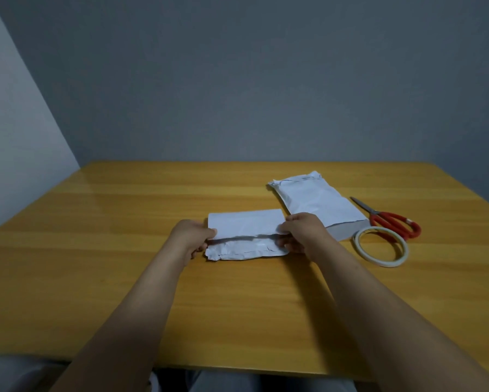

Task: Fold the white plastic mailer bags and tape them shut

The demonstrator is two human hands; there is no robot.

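Observation:
A white plastic mailer bag [246,224] lies in the middle of the wooden table [96,222], its far flap lifted over the crumpled near part. My left hand [191,236] pinches the flap's left edge. On the opposite edge, my right hand [301,232] pinches the flap between thumb and fingers. A second white mailer bag [314,199] lies flat behind and to the right. A roll of tape [382,246] sits to the right of my right hand, touching nothing I hold.
Red-handled scissors [390,220] lie at the right, just behind the tape roll, blades pointing away. Grey walls close off the table's far and left sides. The table's near edge runs above my lap.

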